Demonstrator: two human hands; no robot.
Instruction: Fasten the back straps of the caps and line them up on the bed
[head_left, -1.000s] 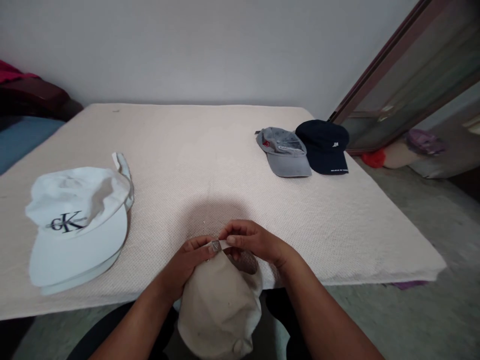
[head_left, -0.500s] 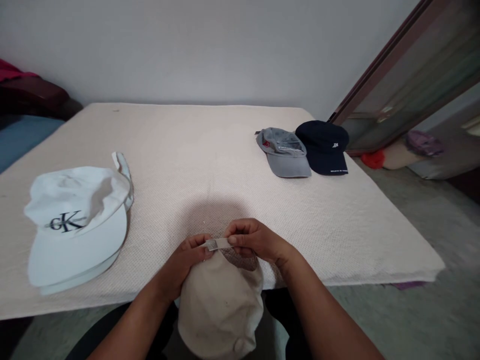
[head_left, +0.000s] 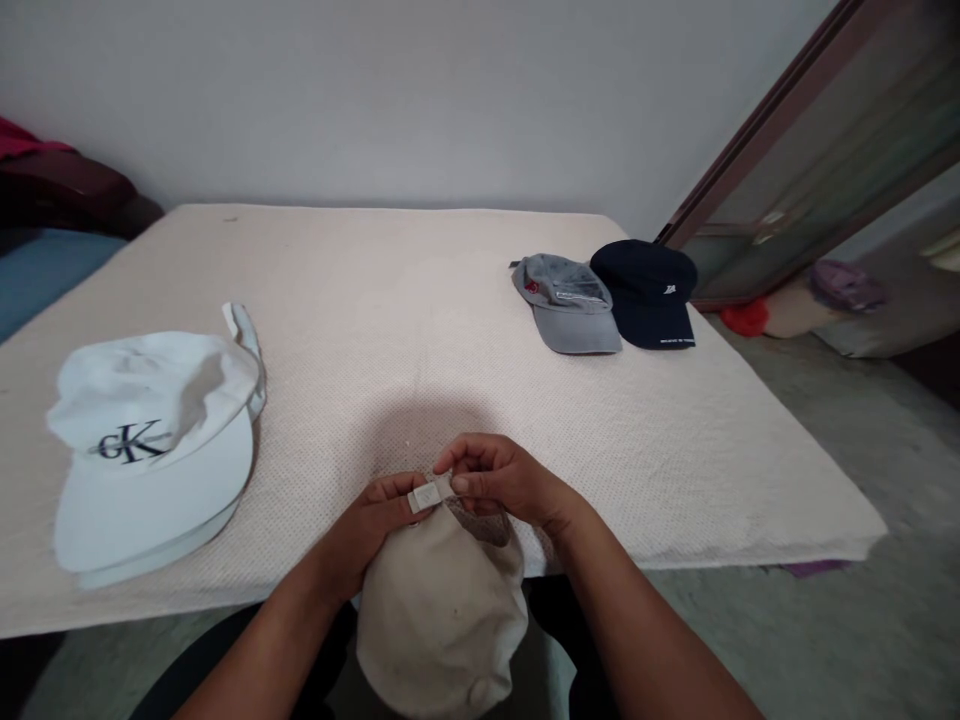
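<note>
Head view: left hand (head_left: 369,520), right hand (head_left: 502,482) pinching strap (head_left: 426,496) of beige cap (head_left: 442,610) at covered surface's (head_left: 360,300) near edge; fastened or not, cannot tell.

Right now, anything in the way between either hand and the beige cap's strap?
Nothing visible: left hand and right hand both pinch the strap of the beige cap. The white cap lies off left, grey and navy caps farther back right.
</note>
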